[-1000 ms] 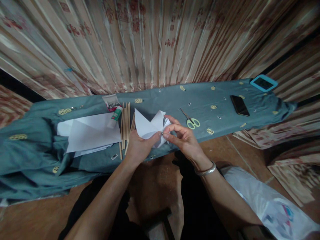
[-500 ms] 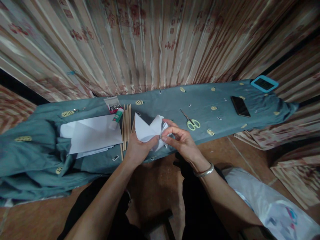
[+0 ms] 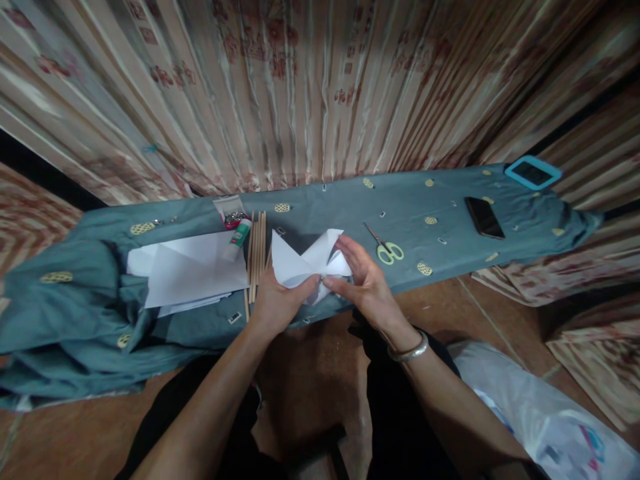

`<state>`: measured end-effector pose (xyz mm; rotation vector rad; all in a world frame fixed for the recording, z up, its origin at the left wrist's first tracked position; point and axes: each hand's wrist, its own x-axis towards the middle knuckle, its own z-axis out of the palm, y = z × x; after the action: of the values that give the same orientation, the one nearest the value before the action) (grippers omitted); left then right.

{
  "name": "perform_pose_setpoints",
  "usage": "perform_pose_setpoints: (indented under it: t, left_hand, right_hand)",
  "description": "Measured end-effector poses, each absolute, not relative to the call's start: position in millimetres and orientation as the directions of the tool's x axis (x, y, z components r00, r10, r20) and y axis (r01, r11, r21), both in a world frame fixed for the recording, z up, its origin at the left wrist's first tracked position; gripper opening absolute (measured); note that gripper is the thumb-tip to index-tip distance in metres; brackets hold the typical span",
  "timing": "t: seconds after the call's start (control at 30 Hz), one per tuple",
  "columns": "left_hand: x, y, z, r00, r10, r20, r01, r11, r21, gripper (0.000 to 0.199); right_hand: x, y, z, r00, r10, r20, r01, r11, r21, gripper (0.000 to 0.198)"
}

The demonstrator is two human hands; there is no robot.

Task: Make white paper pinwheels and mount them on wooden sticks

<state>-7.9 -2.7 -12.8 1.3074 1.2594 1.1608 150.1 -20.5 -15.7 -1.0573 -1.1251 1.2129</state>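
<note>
Left grip [image 3: 274,301] and right grip [image 3: 371,288] hold folded paper [image 3: 294,267] between them.

both forearms [image 3: 220,393] bare and angled inward, left grip [image 3: 275,299] pinched with its thumb [image 3: 304,290] stretched out to the right, right grip [image 3: 369,287] facing it, fingers [image 3: 356,253] kinda curved forward, thumb tips pretty much nose to nose

a dark phone [image 3: 485,217] lies near a blue-framed device [image 3: 534,173]; patterned curtains [image 3: 320,120] hang behind.
</note>
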Motion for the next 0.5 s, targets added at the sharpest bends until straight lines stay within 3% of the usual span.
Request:
perform_pose_setpoints:
  t: [0.2,0.5]
  left_hand:
    - [-10,-4,-11,0.026,1.0,-0.013,0.12,0.01,0.993,0.041]
    - [-10,-4,-11,0.017,1.0,-0.018,0.122,0.016,0.992,0.043]
  right_hand:
    - [149,-24,-7,-0.053,0.991,-0.123,-0.269,-0.133,-0.954,0.092]
    - [149,-26,3,-0.017,0.984,-0.177,-0.237,-0.176,-0.955,0.103]
